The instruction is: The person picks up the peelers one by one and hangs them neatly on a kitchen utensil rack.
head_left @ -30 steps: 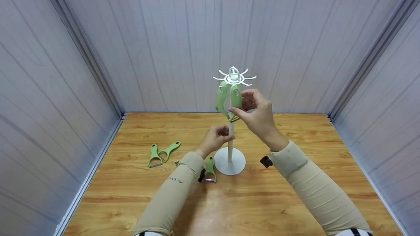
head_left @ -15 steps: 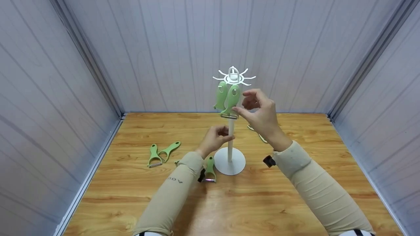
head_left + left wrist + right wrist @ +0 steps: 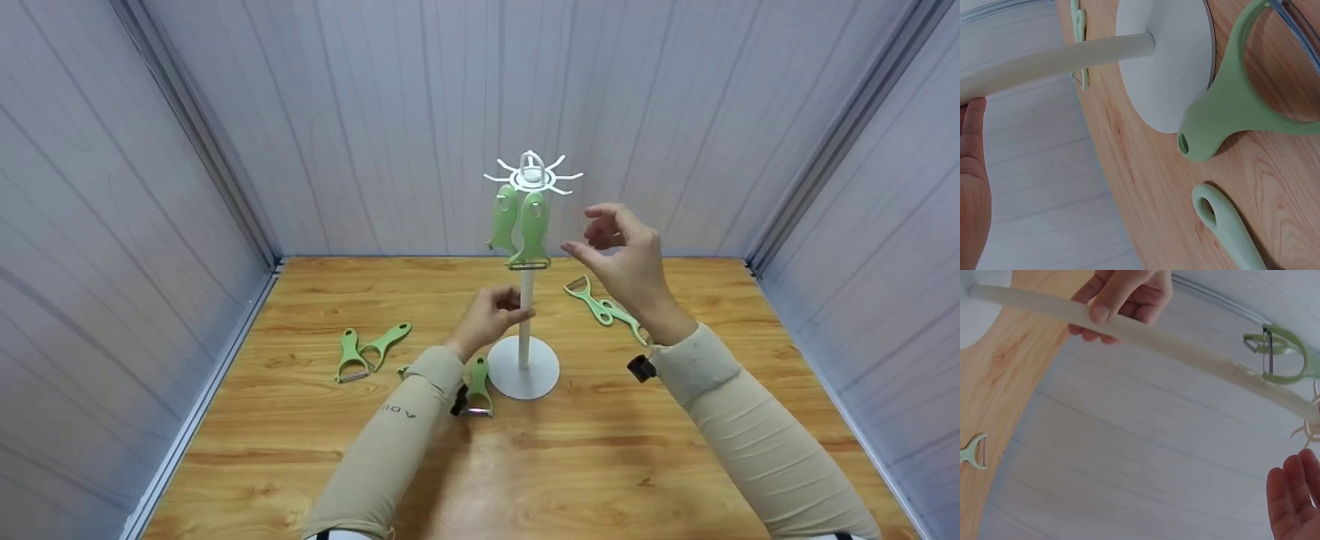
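Observation:
A white hook stand has a ring of hooks [image 3: 531,178] at the top and a round base [image 3: 541,379]. Two green peelers hang side by side from it, a rear-left peeler [image 3: 504,219] and a front peeler [image 3: 534,229], blades down. My left hand [image 3: 484,322] grips the pole [image 3: 524,346] partway up; in the right wrist view that hand's thumb [image 3: 1100,314] lies across the pole. To the right of the hanging peelers, my right hand [image 3: 628,259] is in the air, fingers loosely bent, touching nothing.
Two peelers [image 3: 351,356] lie on the wooden table [image 3: 570,465] at left. Another peeler [image 3: 480,384] lies beside the base, and one more [image 3: 403,371] is mostly behind my left forearm. Two overlapping peelers [image 3: 589,301] lie back right. Panel walls [image 3: 420,112] enclose the table.
My right hand has let go of the front peeler and moved right, away from the stand. That peeler has swung to hang straight. My left hand stays on the pole.

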`<state>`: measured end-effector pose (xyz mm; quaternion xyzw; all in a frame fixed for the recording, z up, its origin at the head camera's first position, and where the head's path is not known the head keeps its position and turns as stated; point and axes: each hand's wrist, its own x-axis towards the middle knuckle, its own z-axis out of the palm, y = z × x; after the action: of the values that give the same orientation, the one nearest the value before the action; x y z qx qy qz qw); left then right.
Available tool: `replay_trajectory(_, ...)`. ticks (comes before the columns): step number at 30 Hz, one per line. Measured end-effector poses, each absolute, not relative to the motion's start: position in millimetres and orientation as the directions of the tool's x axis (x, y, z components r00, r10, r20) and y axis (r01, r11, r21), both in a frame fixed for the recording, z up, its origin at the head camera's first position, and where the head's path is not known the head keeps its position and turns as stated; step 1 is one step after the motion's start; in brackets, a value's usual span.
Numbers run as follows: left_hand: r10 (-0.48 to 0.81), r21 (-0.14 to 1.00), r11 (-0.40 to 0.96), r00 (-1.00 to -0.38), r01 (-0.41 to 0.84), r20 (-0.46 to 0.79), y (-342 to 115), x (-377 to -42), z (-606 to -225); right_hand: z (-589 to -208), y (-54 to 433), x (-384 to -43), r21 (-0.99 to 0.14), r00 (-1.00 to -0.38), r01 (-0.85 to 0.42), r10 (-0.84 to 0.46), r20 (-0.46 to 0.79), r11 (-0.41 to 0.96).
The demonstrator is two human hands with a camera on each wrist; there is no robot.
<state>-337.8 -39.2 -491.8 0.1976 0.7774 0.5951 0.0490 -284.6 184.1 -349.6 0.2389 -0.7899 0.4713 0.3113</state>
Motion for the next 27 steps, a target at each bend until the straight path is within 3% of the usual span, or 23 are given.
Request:
replay_trajectory(17, 0.373, 0.933, 0.215, -0.907, 0.288, 0.194, -38.7, -338.8, -489.2, -365.5, 224.6, -290.2, -0.561, -0.682, -0.637, -0.048, 0.729, 0.528)
replay_trajectory(27, 0.373, 0.939, 0.204, -0.909, 0.278, 0.188, -39.3, -338.8, -494.5, -382.2, 240.7, -288.0, -0.604, -0.737, -0.569, -0.022, 0.675, 0.558)
